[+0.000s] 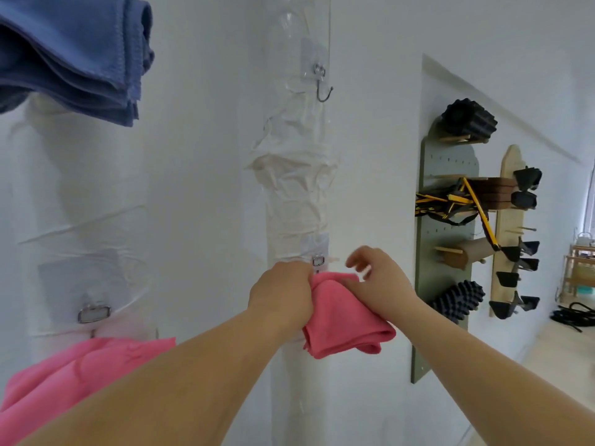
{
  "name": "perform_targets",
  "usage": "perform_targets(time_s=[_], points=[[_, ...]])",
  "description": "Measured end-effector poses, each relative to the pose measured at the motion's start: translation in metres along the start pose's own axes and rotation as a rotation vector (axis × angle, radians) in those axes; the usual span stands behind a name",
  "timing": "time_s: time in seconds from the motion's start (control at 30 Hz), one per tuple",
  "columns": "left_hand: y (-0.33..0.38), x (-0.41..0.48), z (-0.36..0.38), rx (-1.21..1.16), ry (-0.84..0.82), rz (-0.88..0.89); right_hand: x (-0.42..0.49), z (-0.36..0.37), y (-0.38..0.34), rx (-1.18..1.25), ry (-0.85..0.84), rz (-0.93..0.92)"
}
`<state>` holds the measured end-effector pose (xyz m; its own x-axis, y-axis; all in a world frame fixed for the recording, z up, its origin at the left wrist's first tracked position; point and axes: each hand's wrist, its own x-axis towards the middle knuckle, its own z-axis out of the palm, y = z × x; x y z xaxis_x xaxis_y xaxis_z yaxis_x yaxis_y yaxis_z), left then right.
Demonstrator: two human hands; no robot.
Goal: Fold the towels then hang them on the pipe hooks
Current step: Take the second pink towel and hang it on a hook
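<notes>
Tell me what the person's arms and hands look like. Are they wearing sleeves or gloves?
No sleeves and no gloves. The left forearm and the right forearm are bare as far up as the picture shows. The left hand and the right hand are bare too, and I can see no watch, bracelet or ring on them.

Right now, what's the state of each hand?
Left hand: closed, gripping the folded pink towel at the lower hook.
Right hand: on the towel, fingers loosely curled; grip cannot be told.
</notes>
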<state>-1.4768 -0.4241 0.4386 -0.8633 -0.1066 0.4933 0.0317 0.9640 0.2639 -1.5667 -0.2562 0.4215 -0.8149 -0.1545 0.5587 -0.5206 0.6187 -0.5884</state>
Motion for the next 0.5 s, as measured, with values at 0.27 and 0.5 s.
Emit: perform_targets(time_s=[0.27,0.5], points=[[-0.003,0.007,-0.001,0.094,-0.037,0.032,-0.010,-0.029,-0.021,0.106,-0.495,0.025],[0.009,-0.008,-0.001,0.243,-0.010,0.253,-0.009,-0.020,-0.022,-0.002,-0.472,-0.048]])
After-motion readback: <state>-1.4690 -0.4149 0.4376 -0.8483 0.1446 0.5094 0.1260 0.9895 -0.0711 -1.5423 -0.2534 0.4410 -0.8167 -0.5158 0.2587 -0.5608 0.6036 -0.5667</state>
